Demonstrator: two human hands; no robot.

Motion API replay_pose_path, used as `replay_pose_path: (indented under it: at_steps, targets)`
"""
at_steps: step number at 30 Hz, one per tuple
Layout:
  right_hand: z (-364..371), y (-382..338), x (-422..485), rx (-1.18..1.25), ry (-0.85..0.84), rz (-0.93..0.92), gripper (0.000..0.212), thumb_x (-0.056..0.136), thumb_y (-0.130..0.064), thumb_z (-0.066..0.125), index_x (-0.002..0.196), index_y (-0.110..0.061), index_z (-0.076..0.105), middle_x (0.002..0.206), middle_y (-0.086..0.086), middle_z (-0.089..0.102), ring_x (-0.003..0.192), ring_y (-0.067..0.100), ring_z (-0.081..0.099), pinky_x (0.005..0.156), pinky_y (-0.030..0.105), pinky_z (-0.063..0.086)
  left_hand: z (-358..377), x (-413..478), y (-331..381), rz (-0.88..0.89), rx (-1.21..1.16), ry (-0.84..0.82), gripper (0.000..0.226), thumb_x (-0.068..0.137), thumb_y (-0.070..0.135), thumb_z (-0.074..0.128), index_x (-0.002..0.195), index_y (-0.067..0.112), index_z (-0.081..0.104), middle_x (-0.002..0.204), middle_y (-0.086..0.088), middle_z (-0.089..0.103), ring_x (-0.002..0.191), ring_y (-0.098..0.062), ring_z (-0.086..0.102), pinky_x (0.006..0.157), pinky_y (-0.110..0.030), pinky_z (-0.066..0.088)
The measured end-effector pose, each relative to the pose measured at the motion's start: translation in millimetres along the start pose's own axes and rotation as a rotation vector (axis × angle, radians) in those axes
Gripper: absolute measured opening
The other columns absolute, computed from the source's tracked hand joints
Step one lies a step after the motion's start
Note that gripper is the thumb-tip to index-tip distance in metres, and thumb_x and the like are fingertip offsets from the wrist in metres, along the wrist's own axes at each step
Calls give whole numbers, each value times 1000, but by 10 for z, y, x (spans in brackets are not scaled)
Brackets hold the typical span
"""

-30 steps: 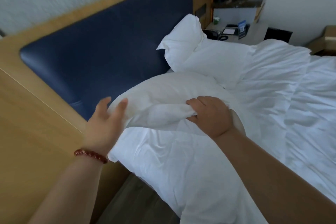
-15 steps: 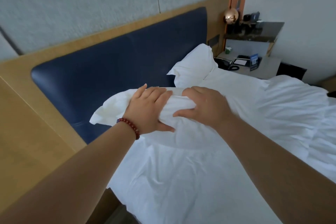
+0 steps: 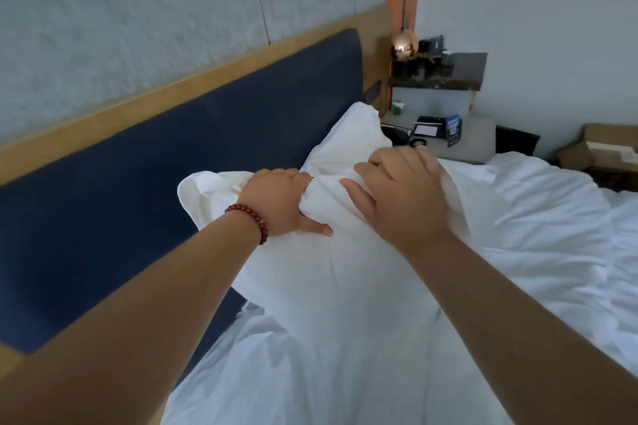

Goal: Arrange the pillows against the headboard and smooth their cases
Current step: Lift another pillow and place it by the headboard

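White pillow (image 3: 328, 269) held up beside the headboard (image 3: 172, 166)
Curled fingers of the left hand (image 3: 276, 207) and right hand (image 3: 404, 197) clutch its top edge, likely to stand it upright.

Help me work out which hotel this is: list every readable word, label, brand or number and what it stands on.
No text here can be read.
Blue card on the nightstand: print too blurred to read.
Telephone keypad: too small to read.
White notepad: no readable marks.
Cardboard box and pillow: no print visible.
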State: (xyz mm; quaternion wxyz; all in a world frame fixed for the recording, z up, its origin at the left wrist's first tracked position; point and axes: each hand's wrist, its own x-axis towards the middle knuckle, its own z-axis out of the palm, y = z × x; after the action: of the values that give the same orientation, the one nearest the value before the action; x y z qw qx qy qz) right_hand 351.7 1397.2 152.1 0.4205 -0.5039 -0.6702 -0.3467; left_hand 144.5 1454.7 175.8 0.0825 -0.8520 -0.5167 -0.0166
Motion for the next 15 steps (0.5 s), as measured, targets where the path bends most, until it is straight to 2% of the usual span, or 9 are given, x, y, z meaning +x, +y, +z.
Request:
replay_pose_path:
  at_steps: [2,3,4,6,10,12,15]
  targets:
    - [-39,-53,-243,-30,-34,96,34,96,-42,55,104,-14,73,110,8,68,103,30,62,99,43,36,41,175,-145,5,-67,-17,84,50,93,51,109,34,58,99,13,59,95,-15,59,84,-35,47]
    - [-30,-73,-394,-44,-99,158,41,96,-45,53,120,-15,68,126,10,63,119,30,57,106,43,33,55,245,-216,2,-122,-25,78,52,89,56,107,35,59,99,13,60,94,-14,59,82,-35,49]
    - [-3,-85,-538,-66,-170,214,50,97,-49,50,134,-16,60,142,10,53,133,29,47,110,40,29,64,302,-279,-1,-182,-38,71,54,85,62,105,36,60,98,15,60,93,-13,58,80,-34,49]
    - [104,-97,-705,-114,-253,289,61,97,-56,44,148,-22,43,157,9,34,146,27,29,115,35,21,72,391,-362,11,-297,-73,57,59,76,70,99,36,61,95,16,62,91,-11,58,77,-31,48]
    - [332,-112,-484,-140,-279,410,70,95,-66,32,152,-27,34,162,6,23,150,24,17,115,36,18,4,504,-428,29,-475,-90,42,63,65,78,92,37,66,91,15,68,89,-12,63,79,-32,52]
    - [404,-68,-314,-139,-258,413,70,95,-68,29,151,-27,35,161,6,24,150,24,16,115,39,17,-129,520,-466,34,-540,-76,36,66,59,79,92,37,68,89,15,68,88,-12,64,77,-28,50]
    - [401,39,-32,-120,-196,381,68,96,-66,28,149,-26,39,160,6,27,150,26,15,118,46,8,-426,473,-478,48,-720,-32,28,70,46,82,93,34,73,89,18,70,86,-3,66,75,-19,49]
